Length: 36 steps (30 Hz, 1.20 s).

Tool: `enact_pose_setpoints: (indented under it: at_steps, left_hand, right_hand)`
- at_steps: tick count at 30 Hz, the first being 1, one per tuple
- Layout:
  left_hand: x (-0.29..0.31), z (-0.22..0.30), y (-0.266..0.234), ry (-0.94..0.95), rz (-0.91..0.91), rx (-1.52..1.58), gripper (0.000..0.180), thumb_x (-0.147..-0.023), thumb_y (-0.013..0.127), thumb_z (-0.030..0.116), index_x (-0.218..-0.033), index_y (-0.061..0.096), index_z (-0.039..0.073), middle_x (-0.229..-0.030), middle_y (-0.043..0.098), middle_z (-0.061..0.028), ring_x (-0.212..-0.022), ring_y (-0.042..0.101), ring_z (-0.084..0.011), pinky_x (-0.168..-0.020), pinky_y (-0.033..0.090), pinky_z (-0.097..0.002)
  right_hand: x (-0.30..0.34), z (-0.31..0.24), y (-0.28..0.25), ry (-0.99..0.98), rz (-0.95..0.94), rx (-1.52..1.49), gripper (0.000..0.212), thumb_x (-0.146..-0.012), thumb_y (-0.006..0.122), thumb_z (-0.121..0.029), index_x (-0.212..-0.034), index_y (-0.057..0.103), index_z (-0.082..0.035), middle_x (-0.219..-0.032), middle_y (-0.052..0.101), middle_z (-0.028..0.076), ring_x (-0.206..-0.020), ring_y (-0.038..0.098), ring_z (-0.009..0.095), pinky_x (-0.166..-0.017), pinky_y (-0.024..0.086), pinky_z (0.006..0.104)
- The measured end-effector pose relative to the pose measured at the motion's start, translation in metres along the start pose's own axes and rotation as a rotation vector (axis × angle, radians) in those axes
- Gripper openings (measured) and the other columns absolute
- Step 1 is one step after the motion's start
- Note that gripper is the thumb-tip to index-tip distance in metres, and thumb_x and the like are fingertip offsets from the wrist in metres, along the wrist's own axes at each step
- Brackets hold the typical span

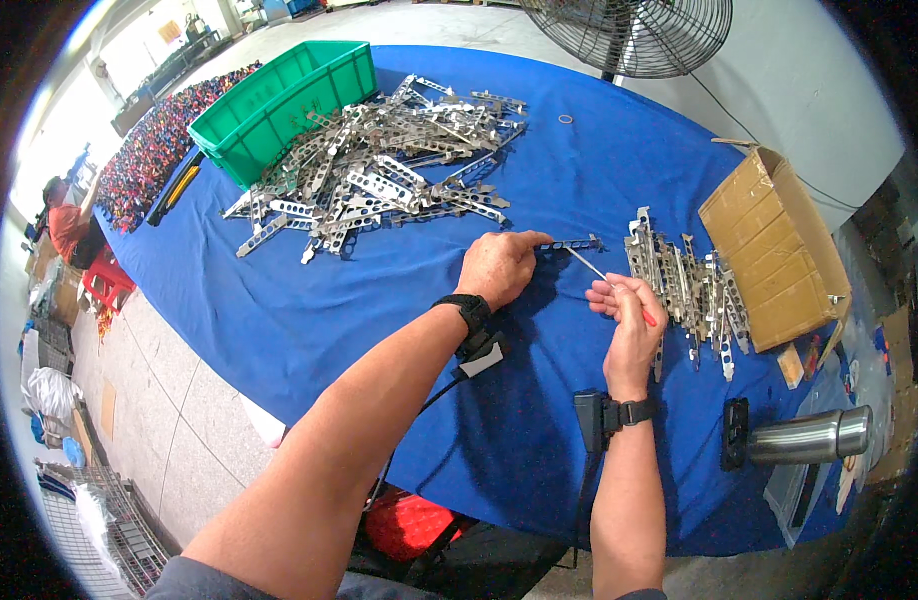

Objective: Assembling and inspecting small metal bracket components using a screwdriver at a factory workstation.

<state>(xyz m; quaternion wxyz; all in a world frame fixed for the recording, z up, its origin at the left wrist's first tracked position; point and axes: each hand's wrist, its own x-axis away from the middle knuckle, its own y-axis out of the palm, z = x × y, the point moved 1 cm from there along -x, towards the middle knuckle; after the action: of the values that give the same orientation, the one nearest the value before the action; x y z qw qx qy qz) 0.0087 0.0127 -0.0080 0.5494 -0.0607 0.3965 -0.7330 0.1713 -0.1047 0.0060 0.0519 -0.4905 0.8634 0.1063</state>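
Cataloguing by position from the cardboard box [779, 250], on the blue-covered worktop [279, 335]: one perforated metal strip [579, 244], left of the box, in work, running rightward from the left hand's fingertips and lying just above the right hand; left hand [497, 268], farther left of the box, fingers closed on the strip's left end; right hand [629, 305], left of the box, holding a thin red-handled tool [591, 267], tip at the strip, contact too small to tell; one row of strips [671, 275], just left of the box, seemingly the finished lot; one jumbled heap of strips [384, 187], well left of the box, seemingly the larger lot remaining; one green crate [299, 122], farthest left of the box.
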Motion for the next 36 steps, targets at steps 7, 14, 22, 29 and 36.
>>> enact_pose_setpoints:
  at_steps: [7,14,22,29,36]
  left_hand:
    - [0.0005,-0.0017,-0.0020,0.004,0.007,-0.003,0.032,-0.085,0.054,0.010,-0.110,0.073,0.015,-0.081,0.070,-0.0186,-0.075,0.068,-0.0349,-0.072,0.054,-0.0450]
    - [0.0001,-0.0007,-0.0035,-0.011,-0.011,-0.017,0.032,-0.086,0.053,0.010,-0.110,0.073,0.015,-0.087,0.070,-0.0184,-0.080,0.069,-0.0352,-0.075,0.054,-0.0449]
    - [0.0001,-0.0012,-0.0031,-0.041,-0.038,-0.015,0.032,-0.086,0.054,0.010,-0.111,0.073,0.016,-0.084,0.070,-0.0180,-0.076,0.069,-0.0337,-0.072,0.054,-0.0438]
    - [-0.0001,-0.0051,-0.0011,0.002,0.000,-0.023,0.033,-0.085,0.054,0.010,-0.112,0.073,0.016,-0.077,0.069,-0.0176,-0.071,0.068,-0.0331,-0.068,0.053,-0.0436]
    - [0.0000,-0.0024,-0.0028,-0.016,-0.019,-0.023,0.034,-0.084,0.055,0.010,-0.112,0.073,0.016,-0.076,0.068,-0.0177,-0.070,0.068,-0.0329,-0.067,0.053,-0.0429]
  right_hand:
    - [-0.0008,0.0003,0.0006,0.009,-0.021,0.034,0.024,-0.097,0.050,-0.012,-0.100,0.066,0.005,-0.090,0.070,0.017,-0.080,0.070,0.022,-0.070,0.055,0.0302]
    - [-0.0012,0.0013,0.0022,0.020,0.004,-0.041,0.024,-0.097,0.049,-0.012,-0.101,0.066,0.005,-0.091,0.070,0.017,-0.081,0.070,0.022,-0.071,0.055,0.0302]
    - [-0.0007,0.0004,0.0059,0.009,0.004,-0.022,0.025,-0.099,0.049,-0.014,-0.101,0.066,0.005,-0.091,0.070,0.016,-0.081,0.070,0.022,-0.071,0.056,0.0303]
    - [-0.0018,0.0022,0.0014,0.021,0.030,-0.020,0.024,-0.097,0.049,-0.012,-0.098,0.066,0.005,-0.088,0.070,0.016,-0.077,0.070,0.021,-0.070,0.055,0.0302]
    - [-0.0007,0.0001,0.0021,0.017,0.004,-0.008,0.023,-0.096,0.049,-0.011,-0.097,0.066,0.005,-0.086,0.070,0.015,-0.076,0.070,0.021,-0.069,0.055,0.0300]
